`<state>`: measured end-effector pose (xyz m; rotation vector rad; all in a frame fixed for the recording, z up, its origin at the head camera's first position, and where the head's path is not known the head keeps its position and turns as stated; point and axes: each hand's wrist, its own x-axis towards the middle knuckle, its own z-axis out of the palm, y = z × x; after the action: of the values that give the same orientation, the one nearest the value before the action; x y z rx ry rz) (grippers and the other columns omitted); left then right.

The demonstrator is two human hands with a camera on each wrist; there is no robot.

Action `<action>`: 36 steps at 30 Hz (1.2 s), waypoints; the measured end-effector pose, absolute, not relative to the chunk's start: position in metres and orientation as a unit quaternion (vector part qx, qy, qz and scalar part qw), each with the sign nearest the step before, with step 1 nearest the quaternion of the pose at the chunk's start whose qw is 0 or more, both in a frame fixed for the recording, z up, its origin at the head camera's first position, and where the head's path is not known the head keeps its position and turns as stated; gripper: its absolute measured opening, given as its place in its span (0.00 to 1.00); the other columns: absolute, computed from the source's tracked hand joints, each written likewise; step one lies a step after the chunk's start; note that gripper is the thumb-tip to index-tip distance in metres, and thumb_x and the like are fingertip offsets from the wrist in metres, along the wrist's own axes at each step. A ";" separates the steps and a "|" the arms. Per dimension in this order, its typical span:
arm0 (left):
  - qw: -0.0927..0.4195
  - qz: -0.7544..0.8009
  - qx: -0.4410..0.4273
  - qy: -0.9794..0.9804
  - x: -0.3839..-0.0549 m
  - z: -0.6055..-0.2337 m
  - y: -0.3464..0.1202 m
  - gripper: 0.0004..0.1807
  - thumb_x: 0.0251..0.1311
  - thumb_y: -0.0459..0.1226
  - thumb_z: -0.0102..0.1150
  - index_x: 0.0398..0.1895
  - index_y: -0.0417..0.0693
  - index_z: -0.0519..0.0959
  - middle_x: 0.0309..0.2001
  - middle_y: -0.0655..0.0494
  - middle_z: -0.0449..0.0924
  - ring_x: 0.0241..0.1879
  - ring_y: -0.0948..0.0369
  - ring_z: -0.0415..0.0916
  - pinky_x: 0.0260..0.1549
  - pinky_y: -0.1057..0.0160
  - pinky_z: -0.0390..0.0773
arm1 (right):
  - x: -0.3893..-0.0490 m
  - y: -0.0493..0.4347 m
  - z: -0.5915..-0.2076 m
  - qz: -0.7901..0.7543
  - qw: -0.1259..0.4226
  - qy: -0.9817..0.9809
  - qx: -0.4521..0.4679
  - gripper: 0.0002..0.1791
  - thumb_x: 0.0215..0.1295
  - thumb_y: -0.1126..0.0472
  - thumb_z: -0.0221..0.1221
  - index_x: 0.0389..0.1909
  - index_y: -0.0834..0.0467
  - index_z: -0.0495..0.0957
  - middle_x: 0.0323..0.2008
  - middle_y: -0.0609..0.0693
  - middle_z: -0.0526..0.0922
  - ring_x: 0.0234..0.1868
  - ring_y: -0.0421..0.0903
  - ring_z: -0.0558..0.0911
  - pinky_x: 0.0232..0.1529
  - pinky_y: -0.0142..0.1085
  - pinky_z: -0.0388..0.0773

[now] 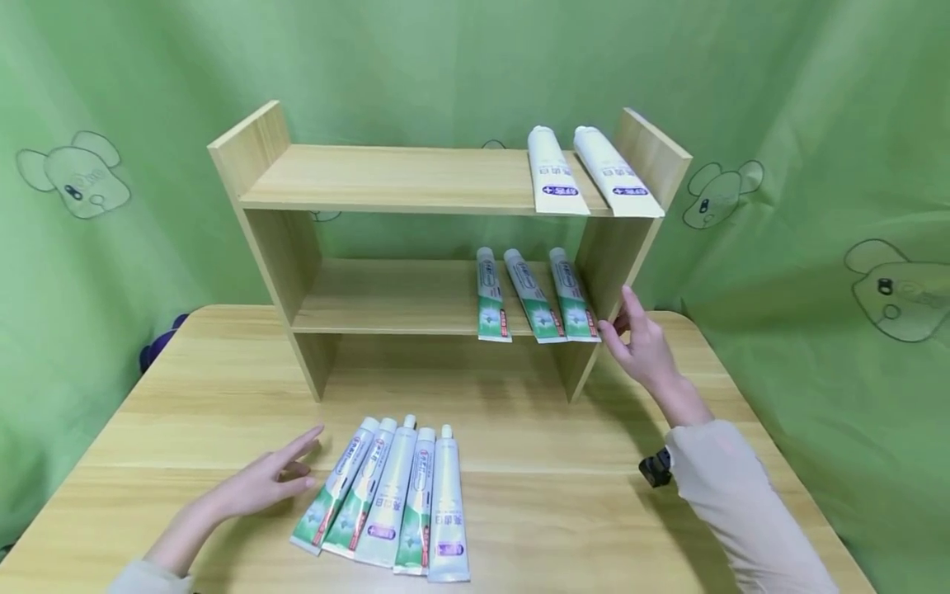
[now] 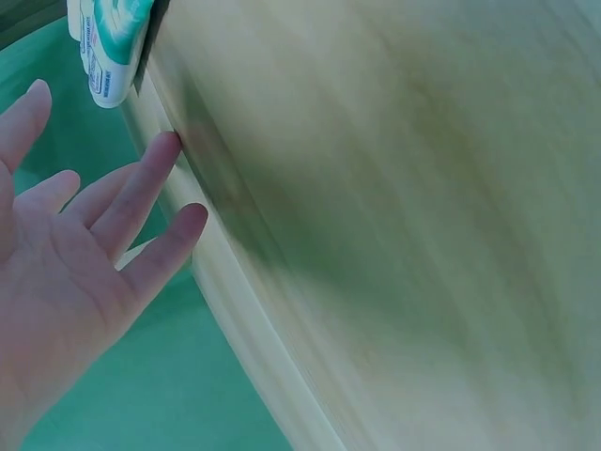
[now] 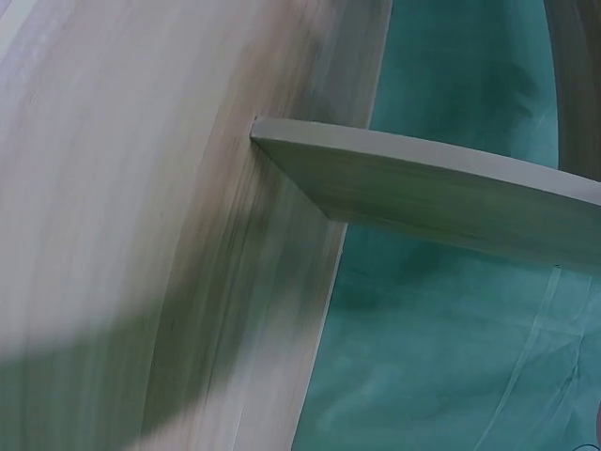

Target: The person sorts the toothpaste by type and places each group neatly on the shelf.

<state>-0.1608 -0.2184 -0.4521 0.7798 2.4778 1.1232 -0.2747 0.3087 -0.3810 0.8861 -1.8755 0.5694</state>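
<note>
Found two white toothpaste tubes (image 1: pixel 552 169) on upper shelf (image 1: pixel 386 177) | three green-white tubes (image 1: pixel 533 293) on middle shelf (image 1: pixel 386 297) | had left hand (image 1: pixel 270 478), right hand (image 1: pixel 644 342) spread, holding nothing

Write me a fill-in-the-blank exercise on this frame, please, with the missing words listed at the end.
1. The upper shelf bears ____ white tubes.
2. The lower shelf bears ____ green-and-white tubes.
3. On the table, ____ tubes in all lie in a group.
4. The curtain behind the shelves is ____.

Missing words: two; three; five; green.
</note>
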 end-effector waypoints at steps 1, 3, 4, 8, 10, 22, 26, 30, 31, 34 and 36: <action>0.156 0.391 0.270 0.866 -0.161 -0.452 -0.219 0.40 0.62 0.41 0.52 0.68 0.31 0.45 0.60 0.21 0.54 0.48 0.37 0.72 0.45 0.37 0.72 | -0.275 0.309 -0.381 0.229 0.474 -0.768 0.365 0.32 0.69 0.53 0.47 0.69 0.55 0.47 0.17 0.56 0.70 0.17 0.49 0.72 0.14 0.34 0.71; 0.161 0.391 0.273 0.864 -0.161 -0.451 -0.218 0.40 0.62 0.41 0.52 0.68 0.30 0.44 0.60 0.21 0.53 0.48 0.36 0.71 0.46 0.36 0.71 | -0.276 0.308 -0.381 0.227 0.475 -0.766 0.368 0.32 0.69 0.54 0.47 0.69 0.54 0.46 0.18 0.56 0.70 0.17 0.49 0.72 0.14 0.34 0.70; 0.163 0.390 0.272 0.864 -0.161 -0.451 -0.218 0.40 0.62 0.41 0.52 0.68 0.31 0.44 0.60 0.21 0.53 0.48 0.36 0.71 0.46 0.36 0.71 | -0.276 0.308 -0.382 0.228 0.478 -0.764 0.369 0.32 0.69 0.54 0.47 0.69 0.54 0.47 0.17 0.56 0.70 0.16 0.49 0.72 0.14 0.34 0.70; 0.169 0.387 0.274 0.864 -0.157 -0.452 -0.217 0.41 0.62 0.42 0.52 0.68 0.31 0.44 0.60 0.20 0.53 0.49 0.34 0.70 0.46 0.34 0.69 | -0.277 0.305 -0.384 0.240 0.482 -0.757 0.370 0.31 0.69 0.55 0.47 0.69 0.53 0.48 0.17 0.55 0.70 0.15 0.48 0.71 0.14 0.32 0.70; 0.161 0.379 0.277 0.868 -0.153 -0.454 -0.218 0.40 0.62 0.41 0.52 0.68 0.30 0.45 0.59 0.20 0.54 0.49 0.34 0.70 0.46 0.34 0.69 | -0.279 0.302 -0.387 0.252 0.480 -0.755 0.369 0.31 0.69 0.55 0.47 0.69 0.52 0.48 0.17 0.55 0.69 0.15 0.49 0.71 0.15 0.30 0.70; 0.177 0.384 0.276 0.863 -0.157 -0.459 -0.202 0.45 0.56 0.41 0.59 0.67 0.28 0.45 0.52 0.31 0.66 0.38 0.58 0.72 0.38 0.65 0.77 | -0.280 0.304 -0.389 0.303 0.491 -0.745 0.335 0.30 0.67 0.52 0.48 0.68 0.52 0.53 0.15 0.59 0.71 0.16 0.47 0.69 0.19 0.25 0.69; 0.183 0.375 0.268 0.868 -0.165 -0.458 -0.194 0.47 0.53 0.41 0.61 0.66 0.27 0.45 0.48 0.40 0.68 0.36 0.61 0.69 0.36 0.69 0.75 | -0.280 0.310 -0.389 0.303 0.500 -0.745 0.321 0.30 0.66 0.52 0.48 0.67 0.53 0.54 0.15 0.59 0.71 0.17 0.46 0.68 0.19 0.24 0.68; 0.185 0.375 0.261 0.870 -0.163 -0.458 -0.192 0.47 0.52 0.40 0.62 0.66 0.26 0.45 0.47 0.42 0.67 0.35 0.61 0.68 0.34 0.69 0.74 | -0.281 0.309 -0.391 0.302 0.499 -0.748 0.318 0.30 0.66 0.52 0.48 0.67 0.52 0.54 0.15 0.58 0.70 0.16 0.45 0.68 0.19 0.24 0.68; 0.185 0.376 0.259 0.870 -0.161 -0.458 -0.192 0.47 0.52 0.40 0.62 0.66 0.26 0.45 0.46 0.42 0.67 0.35 0.61 0.67 0.34 0.69 0.74 | -0.281 0.309 -0.391 0.301 0.498 -0.748 0.320 0.30 0.66 0.52 0.48 0.67 0.52 0.54 0.15 0.57 0.70 0.16 0.45 0.68 0.19 0.24 0.68; 0.183 0.378 0.252 0.872 -0.157 -0.459 -0.192 0.48 0.51 0.40 0.62 0.66 0.26 0.45 0.46 0.43 0.66 0.35 0.60 0.66 0.34 0.69 0.73 | -0.282 0.306 -0.391 0.297 0.493 -0.748 0.331 0.30 0.67 0.52 0.48 0.68 0.52 0.53 0.15 0.57 0.70 0.16 0.45 0.68 0.18 0.25 0.68; 0.182 0.380 0.247 0.873 -0.154 -0.460 -0.193 0.49 0.50 0.39 0.63 0.66 0.27 0.45 0.45 0.43 0.66 0.36 0.60 0.66 0.34 0.69 0.73 | -0.281 0.304 -0.389 0.289 0.489 -0.751 0.337 0.30 0.68 0.52 0.47 0.68 0.52 0.52 0.15 0.57 0.71 0.16 0.46 0.68 0.18 0.26 0.68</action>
<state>-0.1541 -0.1926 -0.4601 0.6967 2.4631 1.0711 -0.2814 0.3042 -0.3892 0.8195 -1.8246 0.7020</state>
